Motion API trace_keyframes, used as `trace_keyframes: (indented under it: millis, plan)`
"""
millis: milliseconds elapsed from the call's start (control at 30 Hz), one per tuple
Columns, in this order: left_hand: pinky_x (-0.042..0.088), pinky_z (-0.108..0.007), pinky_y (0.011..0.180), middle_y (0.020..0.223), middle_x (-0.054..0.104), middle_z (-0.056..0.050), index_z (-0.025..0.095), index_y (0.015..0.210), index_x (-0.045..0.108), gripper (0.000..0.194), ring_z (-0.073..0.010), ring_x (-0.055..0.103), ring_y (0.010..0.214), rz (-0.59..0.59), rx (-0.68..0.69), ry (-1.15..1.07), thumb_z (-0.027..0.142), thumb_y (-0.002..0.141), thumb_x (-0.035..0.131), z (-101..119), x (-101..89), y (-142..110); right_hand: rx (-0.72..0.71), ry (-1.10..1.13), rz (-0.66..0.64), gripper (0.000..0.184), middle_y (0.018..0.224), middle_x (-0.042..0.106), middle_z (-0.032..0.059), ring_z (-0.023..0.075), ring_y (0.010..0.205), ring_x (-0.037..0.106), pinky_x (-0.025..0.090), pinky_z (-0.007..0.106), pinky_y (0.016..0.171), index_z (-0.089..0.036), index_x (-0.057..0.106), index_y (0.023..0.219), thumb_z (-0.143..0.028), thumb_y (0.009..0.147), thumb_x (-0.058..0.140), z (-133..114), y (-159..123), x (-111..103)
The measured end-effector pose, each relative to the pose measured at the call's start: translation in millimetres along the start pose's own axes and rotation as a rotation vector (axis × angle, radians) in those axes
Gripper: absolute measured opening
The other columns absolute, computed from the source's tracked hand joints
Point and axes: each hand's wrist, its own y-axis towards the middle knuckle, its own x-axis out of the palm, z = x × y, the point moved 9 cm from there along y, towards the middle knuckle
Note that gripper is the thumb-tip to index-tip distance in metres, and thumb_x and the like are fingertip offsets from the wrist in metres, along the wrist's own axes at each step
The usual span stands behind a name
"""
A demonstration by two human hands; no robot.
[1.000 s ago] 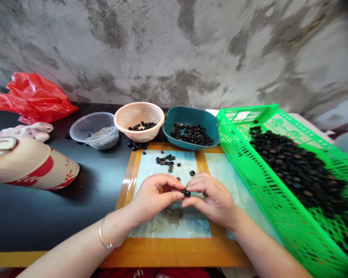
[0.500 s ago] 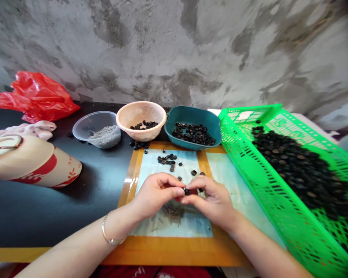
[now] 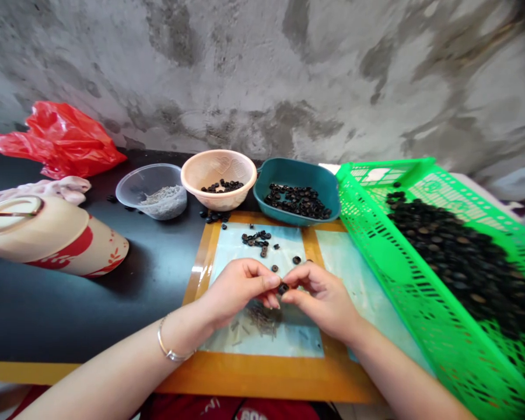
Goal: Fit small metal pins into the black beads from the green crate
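In the head view, a small black piece [image 3: 283,288] was held up between the fingertips of the left hand [image 3: 240,289] and the right hand [image 3: 328,300], above the light blue sheet [image 3: 306,344]. It was met from its left side by the thumb and fingers of the left hand, and from its right side by the thumb and index finger of the right hand. Both grips were narrow, closed down to a pinch on the piece, and neither hand could be judged clearly nearer, since it was touched at opposite edges by the two. Its outline was seen as roundish, so no long axis could be made out; which way its hole was turned could not be told for certain.

Beneath the hands and slightly toward the body, a pile of thin pins [image 3: 262,319] was seen on the sheet, closer to the left hand's curled fingers than to the right hand. Just beyond the fingertips, a loose black disc [image 3: 275,268] was seen lying, with a cluster of black pieces [image 3: 257,238] farther off toward the peach bowl [image 3: 219,201] and the teal basin [image 3: 297,220].
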Motion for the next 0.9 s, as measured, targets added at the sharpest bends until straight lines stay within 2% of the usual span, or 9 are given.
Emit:
trace_keyframes:
  millis: [133, 233, 333, 467, 600, 767, 833, 900]
  plan:
    - [0.049, -0.022, 0.054, 0.052, 0.067, -0.003, 0.012, 0.064, 0.067, 0.038, -0.0102, 0.059, 0.047, -0.027, -0.002, 0.023, 0.048, 0.064, 0.08, 0, 1.4, 0, -0.061, -0.109, -0.059, 0.023, 0.081, 0.07, 0.002, 0.0167, 0.072, 0.066, 0.052, 0.028, 0.066, -0.023, 0.065, 0.104, -0.036, 0.085, 0.069, -6, 1, 5]
    - [0.049, -0.022, 0.053, 0.051, 0.067, -0.003, 0.012, 0.062, 0.066, 0.039, -0.0107, 0.059, 0.045, -0.032, 0.003, 0.045, 0.048, 0.063, 0.081, 1, 1.3, 0, -0.223, -0.265, -0.11, 0.027, 0.085, 0.072, 0.0032, 0.017, 0.072, 0.065, 0.051, 0.03, 0.068, -0.025, 0.065, 0.113, -0.039, 0.091, 0.063, -20, 2, 9]
    - [0.048, -0.022, 0.051, 0.05, 0.066, -0.003, 0.013, 0.059, 0.065, 0.037, -0.0112, 0.059, 0.045, -0.015, 0.008, 0.077, 0.047, 0.063, 0.08, 1, -0.3, 0, -0.386, -0.338, -0.142, 0.028, 0.087, 0.073, 0.0041, 0.0175, 0.07, 0.063, 0.049, 0.032, 0.068, -0.025, 0.063, 0.117, -0.041, 0.095, 0.055, -33, 1, 12]
    - [0.048, -0.021, 0.05, 0.049, 0.066, -0.003, 0.013, 0.058, 0.066, 0.035, -0.0115, 0.06, 0.045, 0.002, 0.007, 0.108, 0.045, 0.065, 0.079, 0, -2.0, 1, -0.484, -0.373, -0.18, 0.027, 0.08, 0.07, 0.0039, 0.0181, 0.07, 0.061, 0.046, 0.032, 0.066, -0.022, 0.062, 0.117, -0.038, 0.098, 0.051, -39, -2, 16]
    - [0.048, -0.021, 0.049, 0.048, 0.066, -0.002, 0.014, 0.058, 0.066, 0.034, -0.0118, 0.06, 0.044, 0.014, 0.001, 0.121, 0.045, 0.064, 0.08, -2, -2.5, 2, -0.523, -0.365, -0.181, 0.022, 0.077, 0.069, 0.0041, 0.0179, 0.069, 0.061, 0.046, 0.032, 0.066, -0.02, 0.063, 0.114, -0.032, 0.096, 0.056, -43, -3, 17]
    - [0.046, -0.021, 0.049, 0.051, 0.065, -0.002, 0.013, 0.059, 0.063, 0.037, -0.0114, 0.058, 0.046, 0.066, 0.035, 0.158, 0.046, 0.062, 0.081, -1, -5.4, 2, -0.47, -0.325, -0.127, 0.015, 0.071, 0.069, 0.0038, 0.0179, 0.065, 0.061, 0.048, 0.031, 0.062, -0.02, 0.069, 0.101, -0.027, 0.089, 0.066, -44, -2, 13]
    - [0.047, -0.021, 0.05, 0.056, 0.065, -0.001, 0.013, 0.069, 0.065, 0.039, -0.011, 0.058, 0.049, 0.073, 0.115, 0.127, 0.048, 0.062, 0.081, 4, -5.7, 0, -0.465, -0.274, -0.076, 0.014, 0.07, 0.068, 0.0033, 0.0174, 0.064, 0.061, 0.048, 0.031, 0.062, -0.02, 0.069, 0.099, -0.024, 0.085, 0.07, -48, -2, 9]
    - [0.05, -0.023, 0.055, 0.068, 0.067, -0.001, 0.014, 0.088, 0.068, 0.046, -0.012, 0.06, 0.056, 0.018, 0.212, 0.089, 0.05, 0.062, 0.081, 11, -1.2, -3, -0.468, -0.234, -0.036, 0.015, 0.068, 0.068, 0.0023, 0.0168, 0.062, 0.061, 0.049, 0.032, 0.062, -0.02, 0.069, 0.098, -0.021, 0.083, 0.071, -50, -3, 5]
